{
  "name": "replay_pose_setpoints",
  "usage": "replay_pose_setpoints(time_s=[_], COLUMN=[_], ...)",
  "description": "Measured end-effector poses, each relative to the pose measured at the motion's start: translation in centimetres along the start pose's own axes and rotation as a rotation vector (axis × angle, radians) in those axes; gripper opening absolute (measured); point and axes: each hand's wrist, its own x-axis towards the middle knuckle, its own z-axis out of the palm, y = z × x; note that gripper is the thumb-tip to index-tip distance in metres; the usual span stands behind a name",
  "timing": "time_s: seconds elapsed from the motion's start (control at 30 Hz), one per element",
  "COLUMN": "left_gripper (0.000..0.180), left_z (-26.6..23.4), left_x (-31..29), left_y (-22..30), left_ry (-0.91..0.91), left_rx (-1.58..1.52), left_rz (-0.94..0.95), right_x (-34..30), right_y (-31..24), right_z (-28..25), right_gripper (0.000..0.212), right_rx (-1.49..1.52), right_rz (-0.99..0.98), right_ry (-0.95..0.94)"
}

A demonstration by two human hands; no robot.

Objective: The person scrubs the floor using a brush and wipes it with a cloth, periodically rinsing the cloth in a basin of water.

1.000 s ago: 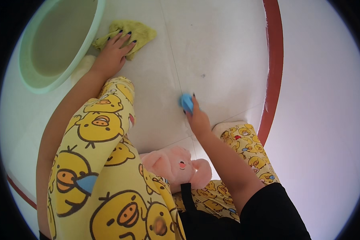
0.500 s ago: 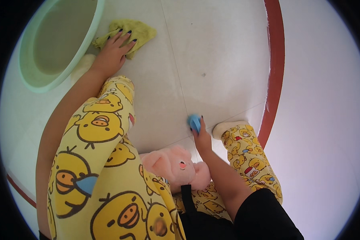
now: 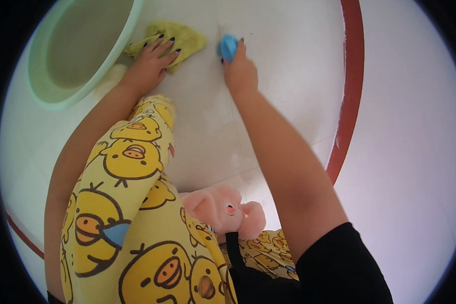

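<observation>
Fingers (image 3: 163, 47) of the left hand (image 3: 143, 72) are resting spread on a yellow-green cloth (image 3: 190, 43) beside the green basin (image 3: 39, 66), while those of the right hand (image 3: 242, 75) are pinching a blue brush (image 3: 229, 47) on the pale floor (image 3: 289, 76) just right of the cloth.

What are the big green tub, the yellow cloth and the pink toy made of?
The tub looks like smooth, satiny plastic: its walls and rim are evenly coloured, without grain. The cloth seems to be soft, matte fabric, perhaps towelling, because it lies in crumpled folds. The toy looks like fluffy plush, with soft, fuzzy edges.
</observation>
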Motion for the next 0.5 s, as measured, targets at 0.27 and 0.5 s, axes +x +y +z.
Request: replay_pose_setpoints(time_s=[0.27, 0.5], left_gripper=[0.05, 0.051], left_z=[-0.1, 0.0], left_x=[-0.4, -0.2], left_y=[0.0, -0.2], left_ry=[-0.015, -0.008], left_rx=[-0.007, -0.015], left_rz=[-0.02, 0.007], right_x=[-21.3, -25.3], right_y=[9.4, 12.6], right_z=[-0.7, -0.8], right_gripper=[0.064, 0.066], right_rx=[0.084, -0.003], right_rz=[0.259, 0.253], right_ry=[-0.313, -0.408])
